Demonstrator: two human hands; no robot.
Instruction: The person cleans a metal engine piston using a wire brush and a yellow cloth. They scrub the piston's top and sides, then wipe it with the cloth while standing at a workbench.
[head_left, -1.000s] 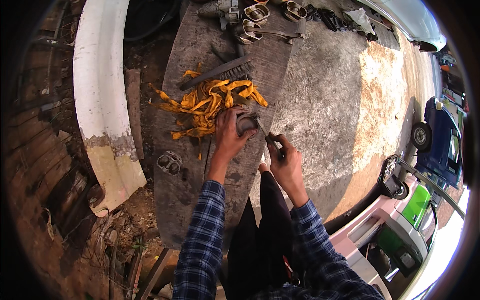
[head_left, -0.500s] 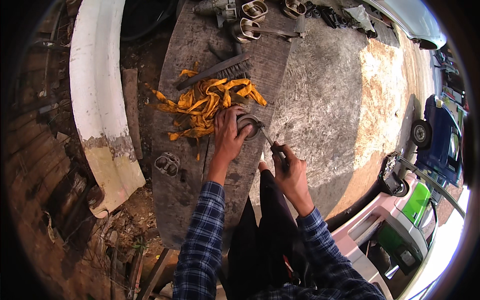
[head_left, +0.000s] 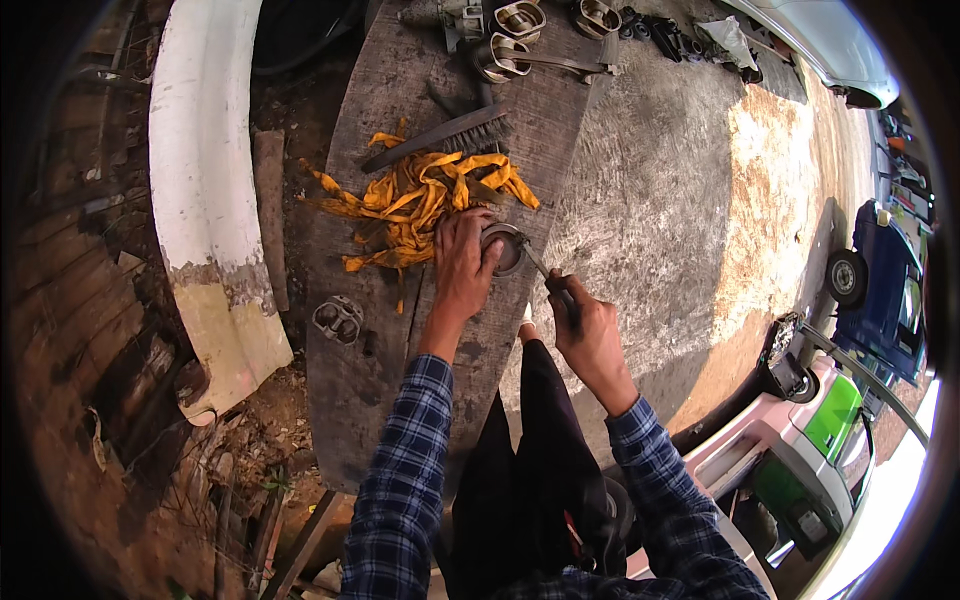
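Note:
My left hand (head_left: 463, 270) holds a round grey metal piston (head_left: 516, 252) against the wooden bench, thumb and fingers closed on its near-left side. In my right hand (head_left: 594, 345), a thin-bladed hand tool with a dark handle (head_left: 541, 263) is gripped, its tip at the piston's right rim. I cannot make out the tip's exact shape. Crumpled yellow-orange rag (head_left: 425, 195) lies just beyond and left of my left hand. Behind the rag rests a wire brush (head_left: 440, 139) with dark bristles.
The plank bench (head_left: 385, 395) carries a small metal part (head_left: 338, 320) at left. Farther back are pistons (head_left: 519, 19), one with a connecting rod (head_left: 565, 63). A long white panel (head_left: 208, 150) stands left. Concrete floor (head_left: 650, 180) and parked vehicles (head_left: 880, 280) are at right.
The whole view has shifted slightly, so the bench sits a little farther right. My right hand and the tool have moved only slightly at the piston's rim; both grips stay the same.

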